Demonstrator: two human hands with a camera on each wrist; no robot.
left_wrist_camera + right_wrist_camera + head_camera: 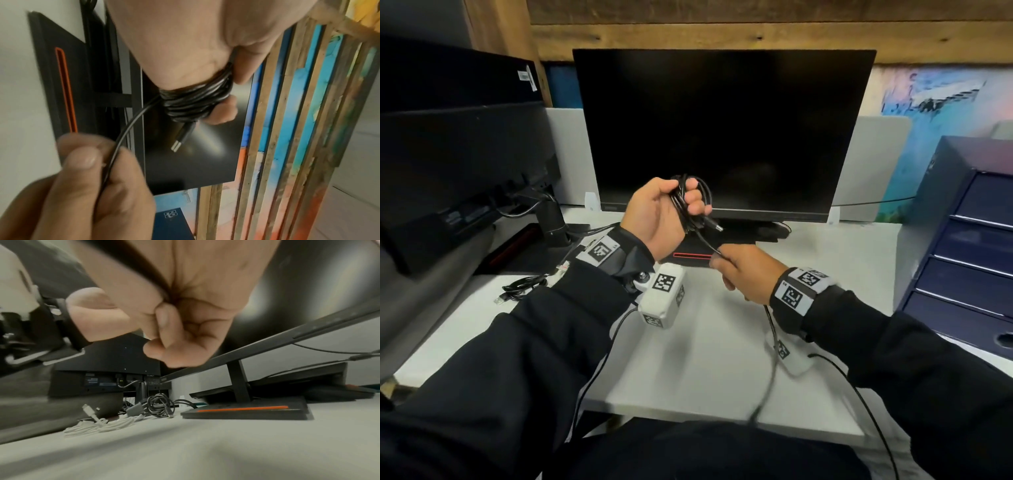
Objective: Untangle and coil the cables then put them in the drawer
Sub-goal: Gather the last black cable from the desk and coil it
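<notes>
My left hand [674, 205] is raised in front of the monitor and grips a coiled black cable [690, 198], several loops bunched in its fist [195, 99]. A USB plug [180, 139] sticks out below the coil. One loose strand [123, 138] runs down from the coil to my right hand [736, 270], which pinches it between thumb and fingers [86, 162] just below and right of the left hand. In the right wrist view that hand [168, 331] is a closed fist above the desk. The navy drawer unit [969, 240] stands at the right, its drawers closed.
The monitor [722, 137] and its black base with a red stripe [693, 255] stand right behind my hands. A second coiled black cable [522, 286] lies at the left of the white desk [705, 359]. White cables [98, 426] and a dark bundle [160, 405] lie near the other monitor.
</notes>
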